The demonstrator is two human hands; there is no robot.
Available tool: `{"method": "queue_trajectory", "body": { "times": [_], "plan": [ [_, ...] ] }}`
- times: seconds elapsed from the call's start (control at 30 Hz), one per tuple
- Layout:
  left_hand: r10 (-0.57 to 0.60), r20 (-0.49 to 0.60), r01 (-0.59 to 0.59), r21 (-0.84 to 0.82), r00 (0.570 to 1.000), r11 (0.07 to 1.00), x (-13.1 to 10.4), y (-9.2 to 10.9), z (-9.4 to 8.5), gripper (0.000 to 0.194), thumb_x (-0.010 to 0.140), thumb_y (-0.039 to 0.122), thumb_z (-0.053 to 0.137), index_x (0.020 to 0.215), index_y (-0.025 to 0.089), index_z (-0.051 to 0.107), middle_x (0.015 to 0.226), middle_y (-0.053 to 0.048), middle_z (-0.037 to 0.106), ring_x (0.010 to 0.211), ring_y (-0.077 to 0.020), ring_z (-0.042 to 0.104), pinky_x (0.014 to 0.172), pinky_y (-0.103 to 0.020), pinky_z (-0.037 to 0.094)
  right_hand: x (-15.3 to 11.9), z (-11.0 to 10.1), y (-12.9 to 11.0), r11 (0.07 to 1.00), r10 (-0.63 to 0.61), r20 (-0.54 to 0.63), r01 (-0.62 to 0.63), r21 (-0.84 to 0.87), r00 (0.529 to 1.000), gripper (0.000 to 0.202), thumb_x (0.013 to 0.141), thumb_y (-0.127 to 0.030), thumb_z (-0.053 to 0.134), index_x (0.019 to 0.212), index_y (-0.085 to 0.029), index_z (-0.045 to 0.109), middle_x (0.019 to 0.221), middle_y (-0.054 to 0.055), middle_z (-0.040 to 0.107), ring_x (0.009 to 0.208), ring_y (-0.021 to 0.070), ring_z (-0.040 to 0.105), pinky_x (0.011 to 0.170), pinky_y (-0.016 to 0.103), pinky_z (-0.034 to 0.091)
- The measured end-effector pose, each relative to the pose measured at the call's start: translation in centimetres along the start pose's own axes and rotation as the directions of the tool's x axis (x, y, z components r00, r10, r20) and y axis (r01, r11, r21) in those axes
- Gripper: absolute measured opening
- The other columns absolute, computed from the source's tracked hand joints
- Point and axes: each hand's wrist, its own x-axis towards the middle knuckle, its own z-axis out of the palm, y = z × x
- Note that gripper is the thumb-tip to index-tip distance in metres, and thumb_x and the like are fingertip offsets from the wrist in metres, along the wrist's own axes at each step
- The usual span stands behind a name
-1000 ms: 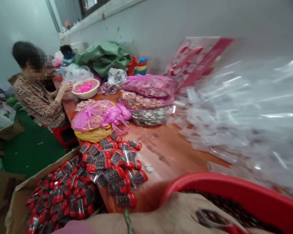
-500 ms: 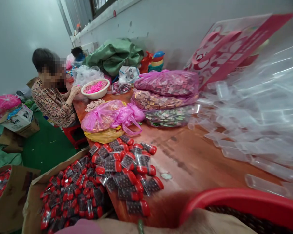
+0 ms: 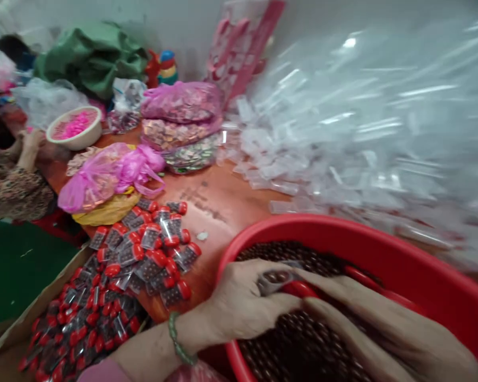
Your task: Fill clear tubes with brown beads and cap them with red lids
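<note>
Over a red basin (image 3: 318, 225) of dark brown beads or candies, my left hand (image 3: 249, 300), with a green bracelet (image 3: 176, 339) on its wrist, grips a small clear container (image 3: 274, 280) with brown pieces inside. My right hand (image 3: 366, 313) reaches in from the right, its fingers closed at the container's red cap (image 3: 300, 289). Red, scoop-like plastic (image 3: 362, 277) lies partly behind the right hand. Filled containers with red caps (image 3: 151, 236) are heaped on the table left of the basin.
An open carton (image 3: 43, 300) of red-capped containers stands below the table's left edge. Clear empty tubes (image 3: 334, 175) pile up behind and right of the basin. Pink bags (image 3: 183, 106), a white bowl (image 3: 75, 139) and a person's hand (image 3: 31, 146) are farther back.
The view has swung right and down, bringing the basin's contents into sight. Both my hands now show over it with a container between them; before, only a braceleted forearm showed low in the picture.
</note>
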Motion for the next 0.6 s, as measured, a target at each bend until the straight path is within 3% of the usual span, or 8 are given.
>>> {"method": "queue_trajectory", "body": {
  "times": [0.1, 0.27, 0.37, 0.47, 0.6],
  "plan": [
    [-0.071, 0.046, 0.073, -0.029, 0.996, 0.997, 0.2, 0.5, -0.2, 0.034, 0.07, 0.016, 0.073, 0.103, 0.012, 0.069, 0.101, -0.008, 0.071, 0.09, -0.0172, 0.066, 0.088, -0.029, 0.05, 1.4, 0.1, -2.9, 1.0, 0.016, -0.037, -0.015, 0.003, 0.999, 0.021, 0.086, -0.035, 0.063, 0.106, -0.032, 0.069, 0.103, 0.004, 0.074, 0.087, 0.0216, 0.071, 0.082, 0.032, 0.059],
    [-0.179, 0.108, 0.176, 0.033, 0.978, 0.984, 0.2, 0.9, -0.1, 0.025, 0.073, 0.022, 0.071, 0.095, 0.012, 0.063, 0.074, -0.001, 0.066, 0.068, -0.0111, 0.062, 0.071, -0.025, 0.049, 2.1, 0.2, -4.5, 0.988, 0.094, -0.185, -0.069, 0.139, 0.978, 0.019, 0.085, -0.04, 0.063, 0.099, -0.028, 0.069, 0.095, 0.003, 0.074, 0.083, 0.0189, 0.071, 0.077, 0.028, 0.059],
    [-0.177, 0.164, 0.163, 0.098, 0.97, 0.982, 0.1, 1.2, -0.1, 0.021, 0.074, 0.026, 0.07, 0.087, 0.012, 0.061, 0.072, 0.0, 0.063, 0.065, -0.0097, 0.058, 0.067, -0.023, 0.047, 2.3, 0.3, -5.2, 0.994, 0.013, -0.198, 0.009, 0.112, 0.98, 0.016, 0.089, -0.036, 0.059, 0.099, -0.027, 0.067, 0.092, 0.003, 0.073, 0.081, 0.0178, 0.07, 0.074, 0.028, 0.058],
    [-0.177, 0.23, 0.163, 0.08, 0.957, 0.983, 0.2, 1.3, -0.2, 0.018, 0.073, 0.027, 0.07, 0.078, 0.012, 0.06, 0.067, 0.002, 0.058, 0.061, -0.0083, 0.054, 0.063, -0.022, 0.045, 2.8, 0.5, -6.0, 0.993, -0.117, -0.135, 0.12, 0.018, 0.984, 0.016, 0.091, -0.03, 0.055, 0.1, -0.025, 0.067, 0.09, 0.004, 0.072, 0.079, 0.0179, 0.068, 0.073, 0.029, 0.056],
    [-0.249, 0.283, 0.24, 0.067, 0.926, 0.969, 0.2, 1.4, -0.3, 0.03, 0.068, 0.039, 0.074, 0.065, 0.013, 0.059, 0.057, 0.002, 0.057, 0.053, -0.0088, 0.053, 0.058, -0.024, 0.046, 3.4, 0.7, -6.5, 0.974, -0.226, -0.089, 0.224, -0.037, 0.97, 0.017, 0.091, -0.022, 0.053, 0.101, -0.025, 0.065, 0.089, 0.003, 0.072, 0.078, 0.0165, 0.067, 0.071, 0.027, 0.054]
  ]
}}
